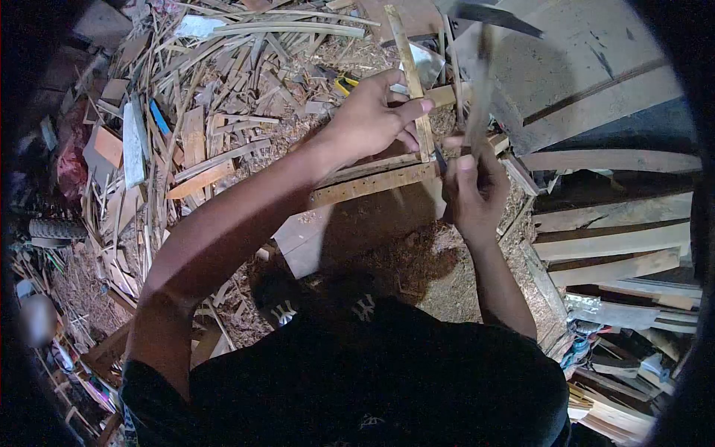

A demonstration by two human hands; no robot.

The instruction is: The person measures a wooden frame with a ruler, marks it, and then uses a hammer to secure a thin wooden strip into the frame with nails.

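Note:
My left hand (376,118) is closed on a narrow wooden strip (411,71), with thumb and fingers on either side of it. The strip's lower end meets the end of a wooden bar (376,184) that has small dark dots along its face. In my right hand (477,195) is a hammer (481,93), its pale handle smeared by motion and its dark head at the top of the view. Beside the strip's lower end, a small dark pointed thing shows near my right fingers; I cannot make out what it is.
Thin offcuts and strips (216,119) cover the floor on the left among shavings. A yellow and black tool (345,83) lies beyond my left hand. Curved planks (611,216) are stacked at right, below a large flat board (581,67). A pale panel (305,242) lies under the bar.

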